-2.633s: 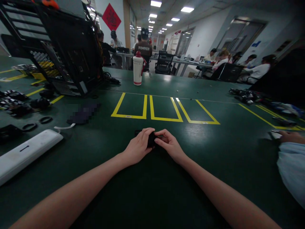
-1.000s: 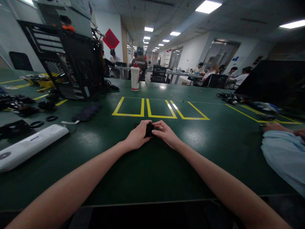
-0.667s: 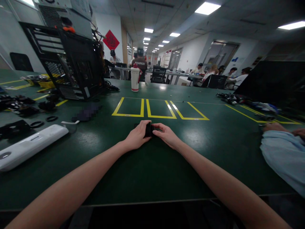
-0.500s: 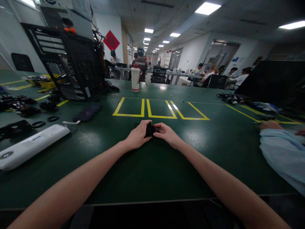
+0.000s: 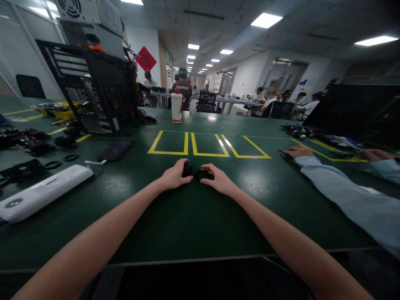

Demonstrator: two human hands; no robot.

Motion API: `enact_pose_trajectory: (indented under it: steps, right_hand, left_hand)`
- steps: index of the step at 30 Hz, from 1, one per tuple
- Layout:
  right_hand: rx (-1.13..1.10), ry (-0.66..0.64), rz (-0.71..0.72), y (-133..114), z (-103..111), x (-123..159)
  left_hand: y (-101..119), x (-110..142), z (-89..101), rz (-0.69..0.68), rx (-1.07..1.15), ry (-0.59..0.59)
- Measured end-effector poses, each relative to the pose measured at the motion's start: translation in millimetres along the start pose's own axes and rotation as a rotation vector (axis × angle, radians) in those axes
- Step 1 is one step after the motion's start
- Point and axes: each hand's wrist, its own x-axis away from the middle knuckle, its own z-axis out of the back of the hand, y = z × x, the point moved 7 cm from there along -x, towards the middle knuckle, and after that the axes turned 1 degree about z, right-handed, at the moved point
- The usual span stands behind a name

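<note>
Black block (image 5: 187,168) clamped in the left hand (image 5: 173,176), and at its three o'clock, the right hand (image 5: 218,179), thumb and fingers parted by a dark piece (image 5: 200,174), hold unclear!

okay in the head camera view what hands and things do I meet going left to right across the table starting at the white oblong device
White oblong device → dark pixelated item → left hand, gripping a black object → right hand → co-worker's hand → another co-worker hand near the right edge. Overlapping things left out.
</note>
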Motion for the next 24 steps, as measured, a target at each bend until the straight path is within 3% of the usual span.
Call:
enact_pose_trajectory:
  steps: [5, 12, 19, 24]
  right_hand:
    - [0.062, -0.038, 0.033, -16.7, -0.9, 9.8]
    - [0.027, -0.189, 0.039, -63.1, -11.6, 51.4]
    - [-0.290, -0.003, -0.121, -85.8, -19.4, 106.5]
    - [-0.393, 0.013, -0.178, -90.0, -44.1, 136.4]
  left_hand:
    - [10.5, 9.9, -1.2, -0.015, 0.003, 0.016]
    - [48.2, 66.3, -6.3, -0.100, -0.015, -0.057]
    - [82.1, 124.8, -18.6, -0.202, 0.014, -0.137]
    - [77.2, 162.8, -33.4, -0.175, -0.065, -0.124]
